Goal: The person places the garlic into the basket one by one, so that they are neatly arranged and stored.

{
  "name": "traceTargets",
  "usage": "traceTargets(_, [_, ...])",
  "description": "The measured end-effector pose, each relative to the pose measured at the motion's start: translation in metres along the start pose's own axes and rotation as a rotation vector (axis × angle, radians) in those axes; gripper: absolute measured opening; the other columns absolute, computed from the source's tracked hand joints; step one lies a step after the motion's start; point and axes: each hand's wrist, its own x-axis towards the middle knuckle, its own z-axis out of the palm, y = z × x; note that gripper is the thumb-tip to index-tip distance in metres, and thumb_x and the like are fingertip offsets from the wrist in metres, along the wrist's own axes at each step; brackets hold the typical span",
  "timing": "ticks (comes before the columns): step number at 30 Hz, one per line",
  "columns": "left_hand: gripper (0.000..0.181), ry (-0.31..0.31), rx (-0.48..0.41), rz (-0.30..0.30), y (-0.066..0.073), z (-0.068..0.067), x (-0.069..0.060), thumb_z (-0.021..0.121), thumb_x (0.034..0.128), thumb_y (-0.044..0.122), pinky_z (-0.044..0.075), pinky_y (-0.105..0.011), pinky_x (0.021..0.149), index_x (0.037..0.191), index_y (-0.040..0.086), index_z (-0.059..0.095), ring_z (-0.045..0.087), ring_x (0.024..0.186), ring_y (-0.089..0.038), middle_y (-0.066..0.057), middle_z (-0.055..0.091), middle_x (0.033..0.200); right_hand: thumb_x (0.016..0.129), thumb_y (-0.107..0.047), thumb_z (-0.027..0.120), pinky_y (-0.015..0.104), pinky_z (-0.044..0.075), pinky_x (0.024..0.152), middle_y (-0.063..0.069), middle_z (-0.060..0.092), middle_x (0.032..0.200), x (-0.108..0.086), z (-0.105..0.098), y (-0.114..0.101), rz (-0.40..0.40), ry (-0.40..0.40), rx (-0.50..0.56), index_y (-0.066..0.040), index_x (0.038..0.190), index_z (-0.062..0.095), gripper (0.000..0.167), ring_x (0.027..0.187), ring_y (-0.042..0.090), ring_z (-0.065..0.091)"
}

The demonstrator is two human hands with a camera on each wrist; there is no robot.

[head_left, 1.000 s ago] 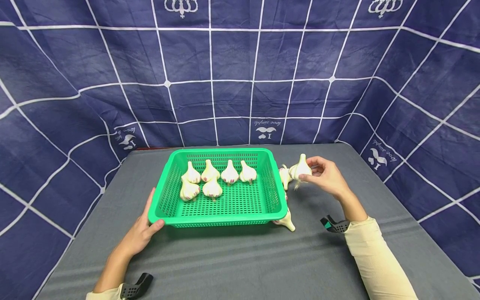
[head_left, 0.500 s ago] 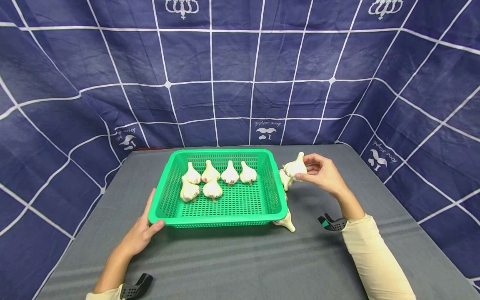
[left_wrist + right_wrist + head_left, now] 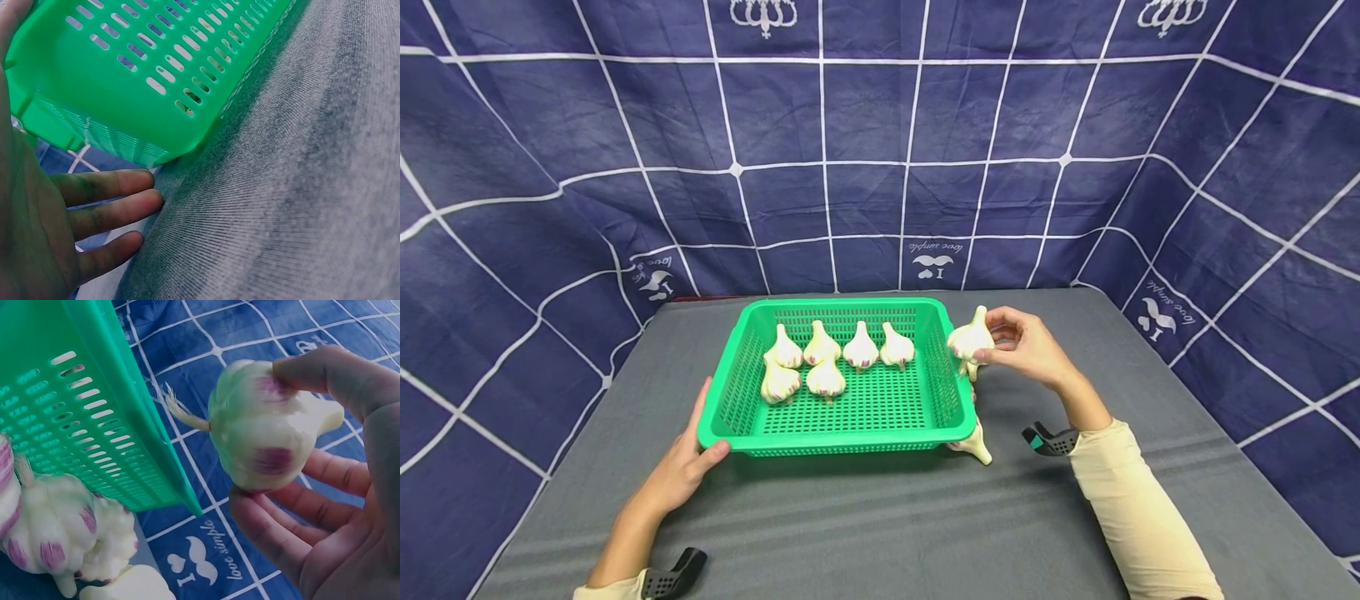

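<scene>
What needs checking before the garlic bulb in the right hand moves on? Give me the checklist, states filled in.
1. Right hand has the garlic bulb secure: ok, apparently; thumb and fingertips pinch it.
2. Left hand at the green basket: ok; its thumb touches the near left corner.
3. Room inside: ok; bare floor shows right of and in front of the six bulbs.
4. Bulb over that floor: not ok; it is at the right rim.
5. Enough height to cross the rim: cannot tell.
</scene>
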Motion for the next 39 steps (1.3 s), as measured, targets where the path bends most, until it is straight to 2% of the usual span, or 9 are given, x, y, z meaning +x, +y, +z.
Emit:
traceTargets(10, [0.088,0.001,0.003,0.003,0.002,0.0,0.0,0.057,0.096,0.019,0.016,-0.007,0.104,0.16,0.018,-0.003,0.018,0.137,0.01,-0.031,0.013,0.158,0.078,0.009,0.075,0.024,0.053,0.082,0.026,0.059,0.111,0.007,0.009,0.0,0.009,-0.054,0.007,0.018,0.118,0.054,0.046,0.092,0.012,0.062])
traceTargets(18, [0.088,-0.001,0.007,-0.011,0.003,0.0,0.0,0.057,0.0965,0.021,0.016,-0.007,0.103,0.16,0.024,-0.004,0.018,0.136,0.009,-0.029,0.013,0.159,0.077,0.009,0.076,0.027,0.055,0.08,0.024,0.062,0.107,0.014,0.014,-0.004,0.001,-0.104,0.019,0.017,0.12,0.055,0.048,0.09,0.015,0.064])
traceTargets(30, [0.089,-0.006,0.006,-0.02,0.003,0.0,0.0,0.057,0.096,0.022,0.015,-0.007,0.103,0.16,0.025,-0.004,0.016,0.137,0.008,-0.028,0.012,0.159,0.078,0.004,0.077,0.03,0.055,0.08,0.02,0.063,0.103,0.026,0.023,-0.013,-0.018,-0.19,0.007,0.014,0.115,0.058,0.043,0.092,0.026,0.064])
traceTargets(34, [0.089,-0.006,0.007,-0.022,0.003,0.0,0.0,0.058,0.0957,0.021,0.015,-0.007,0.103,0.16,0.025,-0.004,0.017,0.137,0.008,-0.028,0.013,0.159,0.079,0.004,0.077,0.03,0.055,0.08,0.018,0.06,0.103,0.03,0.026,-0.015,-0.021,-0.213,-0.011,0.012,0.114,0.058,0.041,0.092,0.027,0.062])
traceTargets(39, [0.09,-0.009,0.01,-0.027,0.002,0.0,0.0,0.058,0.0956,0.021,0.015,-0.007,0.103,0.16,0.026,-0.004,0.017,0.137,0.008,-0.027,0.013,0.16,0.077,0.005,0.079,0.037,0.055,0.081,0.017,0.057,0.101,0.036,0.03,-0.017,-0.041,-0.25,0.003,0.009,0.108,0.058,0.037,0.091,0.024,0.062])
